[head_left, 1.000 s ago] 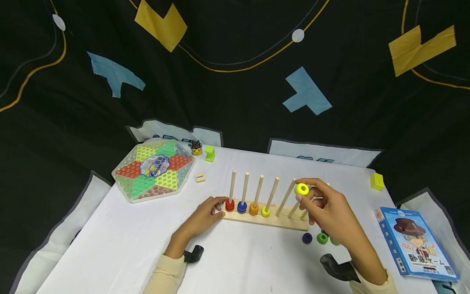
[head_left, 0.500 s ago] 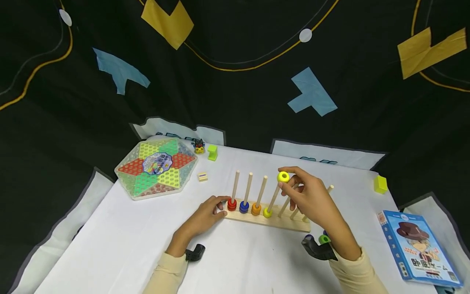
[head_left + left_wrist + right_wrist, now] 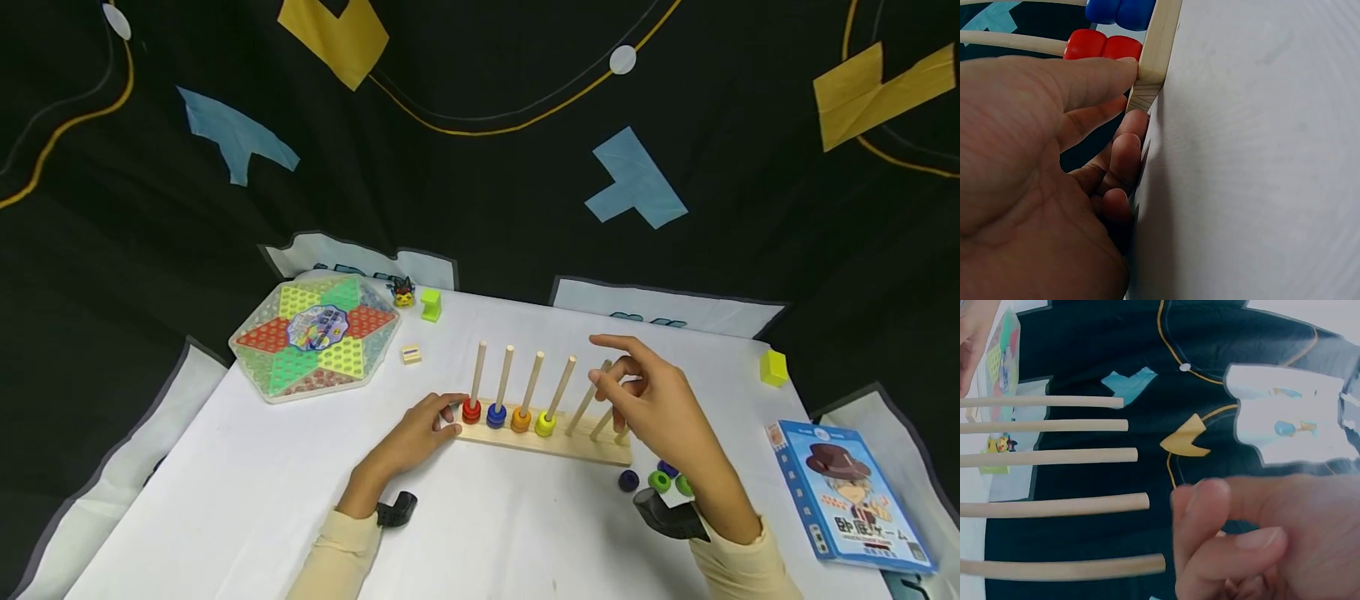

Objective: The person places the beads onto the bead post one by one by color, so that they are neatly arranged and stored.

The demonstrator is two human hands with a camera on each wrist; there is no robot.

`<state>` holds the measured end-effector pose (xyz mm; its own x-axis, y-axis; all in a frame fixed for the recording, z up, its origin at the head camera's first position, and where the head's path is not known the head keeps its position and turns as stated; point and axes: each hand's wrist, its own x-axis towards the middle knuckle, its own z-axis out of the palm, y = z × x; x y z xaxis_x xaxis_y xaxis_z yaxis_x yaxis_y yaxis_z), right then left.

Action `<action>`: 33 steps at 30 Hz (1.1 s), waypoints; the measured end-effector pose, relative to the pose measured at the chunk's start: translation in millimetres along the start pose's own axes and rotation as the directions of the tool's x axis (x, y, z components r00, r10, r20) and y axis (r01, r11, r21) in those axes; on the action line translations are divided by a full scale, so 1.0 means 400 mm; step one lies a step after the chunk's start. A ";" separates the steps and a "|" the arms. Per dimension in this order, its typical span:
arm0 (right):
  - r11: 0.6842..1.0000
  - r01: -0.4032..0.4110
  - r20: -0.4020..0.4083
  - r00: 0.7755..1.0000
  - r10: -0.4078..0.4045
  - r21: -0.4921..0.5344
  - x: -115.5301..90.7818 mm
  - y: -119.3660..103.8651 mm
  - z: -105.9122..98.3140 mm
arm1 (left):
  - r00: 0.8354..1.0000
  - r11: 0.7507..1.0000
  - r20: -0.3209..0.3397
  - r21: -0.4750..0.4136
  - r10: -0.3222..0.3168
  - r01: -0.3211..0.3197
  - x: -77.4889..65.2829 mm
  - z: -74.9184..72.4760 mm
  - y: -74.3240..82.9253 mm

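A wooden peg board lies before me with a row of upright pegs. Red beads, blue beads, orange beads and yellow beads sit at the feet of the left pegs; the right ones are bare. My left hand pinches the board's left end, its thumb and finger at the wood beside the red beads in the left wrist view. Above the right pegs hovers my right hand, holding nothing, thumb and forefinger apart. The right wrist view shows it beyond the peg tips.
Loose purple and green beads, with others, lie near the board's right end. A star-patterned game board, a small figure and a green block stand back left. A blue box and yellow block are right.
My right hand carried a yellow bead left to the fourth peg and let it go; two yellow beads now sit there. It has moved back right. The left hand stays at the board's end.
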<state>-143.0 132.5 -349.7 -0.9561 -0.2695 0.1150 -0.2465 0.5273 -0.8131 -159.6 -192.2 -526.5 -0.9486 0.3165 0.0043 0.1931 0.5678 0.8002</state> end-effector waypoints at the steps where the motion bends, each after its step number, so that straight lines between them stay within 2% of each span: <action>1: 1.000 0.002 -0.005 1.000 -0.002 0.016 -0.008 0.004 -0.007 | 1.000 1.000 -0.004 0.001 0.000 0.000 0.001 -0.002 0.001; 5: 0.993 0.014 -0.010 1.000 -0.013 0.115 -0.050 0.029 -0.035 | 1.000 1.000 -0.002 0.005 -0.009 0.009 0.007 -0.010 0.006; 8: 0.982 0.016 -0.015 1.000 -0.013 0.188 -0.086 0.067 -0.051 | 1.000 1.000 0.005 0.013 -0.011 0.011 0.011 -0.013 0.009; 11: 0.970 -0.021 -0.012 1.000 0.025 0.243 -0.119 0.121 -0.059 | 1.000 1.000 0.003 0.017 -0.012 0.012 0.014 -0.016 0.010; 14: 0.957 -0.115 -0.010 0.993 0.122 0.267 -0.145 0.177 -0.053 | 1.000 1.000 -0.004 0.015 -0.017 0.018 0.015 -0.018 0.010; 19: 0.921 -0.281 0.023 0.958 0.286 0.270 -0.183 0.276 0.008 | 1.000 1.000 -0.007 0.004 -0.019 0.019 0.012 -0.015 0.005; 25: 0.864 -0.432 0.093 0.901 0.423 0.258 -0.222 0.368 0.096 | 1.000 1.000 -0.004 0.001 -0.003 0.003 0.007 -0.008 0.001; 28: 0.853 -0.461 0.092 0.887 0.453 0.245 -0.229 0.391 0.119 | 1.000 1.000 -0.013 -0.004 0.002 -0.002 0.004 -0.005 0.002; 33: 0.849 -0.478 0.075 0.877 0.474 0.224 -0.237 0.408 0.135 | 1.000 1.000 -0.004 -0.018 -0.005 0.005 0.000 0.005 0.002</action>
<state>-84.1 200.5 -524.0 -0.9439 -0.0466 -0.3270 0.2830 0.3963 -0.8734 -159.0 -190.3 -527.3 -0.9505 0.3109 0.0029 0.1841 0.5554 0.8109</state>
